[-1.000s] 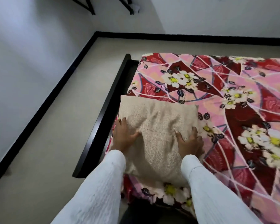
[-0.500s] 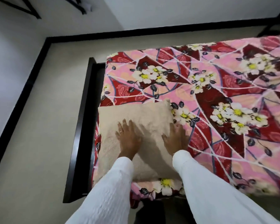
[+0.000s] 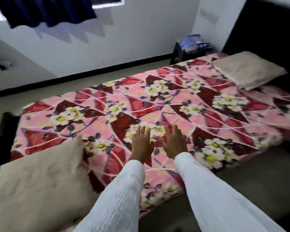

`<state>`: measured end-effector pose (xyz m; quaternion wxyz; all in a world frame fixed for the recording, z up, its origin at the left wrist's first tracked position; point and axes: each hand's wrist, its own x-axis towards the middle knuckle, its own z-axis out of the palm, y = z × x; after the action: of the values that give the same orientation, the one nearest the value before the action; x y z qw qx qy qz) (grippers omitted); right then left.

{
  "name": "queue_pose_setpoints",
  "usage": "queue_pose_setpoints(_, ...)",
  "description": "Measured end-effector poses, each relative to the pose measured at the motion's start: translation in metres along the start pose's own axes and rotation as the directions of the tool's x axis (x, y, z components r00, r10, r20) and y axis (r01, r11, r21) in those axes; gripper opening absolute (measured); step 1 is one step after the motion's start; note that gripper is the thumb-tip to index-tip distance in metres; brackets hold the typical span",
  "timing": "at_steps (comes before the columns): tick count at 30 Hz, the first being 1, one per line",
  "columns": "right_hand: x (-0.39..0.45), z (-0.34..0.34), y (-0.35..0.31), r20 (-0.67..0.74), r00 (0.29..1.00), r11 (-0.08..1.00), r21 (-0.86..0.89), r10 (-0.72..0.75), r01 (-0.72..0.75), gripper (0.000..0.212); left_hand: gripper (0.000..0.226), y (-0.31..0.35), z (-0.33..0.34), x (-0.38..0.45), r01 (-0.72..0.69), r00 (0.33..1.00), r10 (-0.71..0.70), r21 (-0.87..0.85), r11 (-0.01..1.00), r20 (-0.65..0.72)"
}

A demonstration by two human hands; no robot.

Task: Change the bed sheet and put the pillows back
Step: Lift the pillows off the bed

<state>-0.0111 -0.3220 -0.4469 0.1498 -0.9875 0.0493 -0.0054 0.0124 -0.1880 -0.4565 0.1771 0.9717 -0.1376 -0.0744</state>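
Note:
A pink and red floral bed sheet (image 3: 182, 104) covers the mattress. One beige pillow (image 3: 40, 185) lies at the near left end of the bed. A second beige pillow (image 3: 248, 71) lies at the far right end. My left hand (image 3: 141, 144) and my right hand (image 3: 173, 142) hover side by side over the middle of the sheet, fingers spread, holding nothing. Both are well to the right of the near pillow. White sleeves cover my arms.
A black bed frame edge (image 3: 5, 124) shows at the left. A dark stool with blue striped cloth (image 3: 191, 43) stands against the far wall. A dark curtain (image 3: 45, 10) hangs at top left. Grey floor (image 3: 258, 173) lies along the bed's near right side.
Both hands have left the near pillow and moved right over the open sheet. The view has swung right and up, bringing the whole bed and the second pillow into sight.

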Motion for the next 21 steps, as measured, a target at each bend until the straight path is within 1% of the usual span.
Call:
queue_pose_setpoints(3,0.001,-0.037,0.095,-0.017,0.999,0.998,-0.036,0.044,-0.045,0.049,0.046,0.095,0.023,0.032,-0.062,0.998,0.062,-0.015,0.998,-0.020)
queue_pose_setpoints(6,-0.003,-0.070,0.181,-0.043,0.985,0.983,-0.063,0.169,-0.171,0.050,0.046,0.182,0.049,0.061,-0.183,0.983,0.183,0.002,0.983,0.016)
queue_pose_setpoints(7,-0.003,-0.079,0.203,-0.043,0.980,0.978,-0.062,0.195,-0.198,0.051,0.047,0.203,0.056,0.071,-0.210,0.977,0.209,0.019,0.977,0.048)
queue_pose_setpoints(8,-0.004,-0.084,0.212,-0.047,0.977,0.976,-0.056,0.206,-0.209,0.051,0.047,0.213,0.059,0.076,-0.209,0.976,0.206,0.030,0.978,0.066)
queue_pose_setpoints(10,-0.005,-0.103,0.269,-0.100,0.964,0.967,-0.038,0.247,-0.251,0.050,0.048,0.270,0.077,0.102,-0.258,0.963,0.254,0.036,0.965,0.088)
queue_pose_setpoints(12,0.000,-0.112,0.292,-0.100,0.964,0.967,-0.050,0.246,-0.251,0.050,0.047,0.294,0.083,0.115,-0.265,0.961,0.262,0.025,0.964,0.091)
queue_pose_setpoints(14,0.015,-0.131,0.353,-0.117,0.945,0.949,-0.042,0.306,-0.312,0.050,0.045,0.355,0.103,0.148,-0.328,0.941,0.325,0.026,0.944,0.092)
queue_pose_setpoints(17,0.051,-0.155,0.426,-0.119,0.938,0.940,-0.068,0.325,-0.334,0.050,0.040,0.426,0.125,0.202,-0.382,0.920,0.377,0.027,0.924,0.112)
queue_pose_setpoints(21,0.112,-0.188,0.515,-0.099,0.945,0.947,-0.056,0.311,-0.317,0.048,0.042,0.506,0.151,0.285,-0.373,0.920,0.371,-0.014,0.928,0.128)
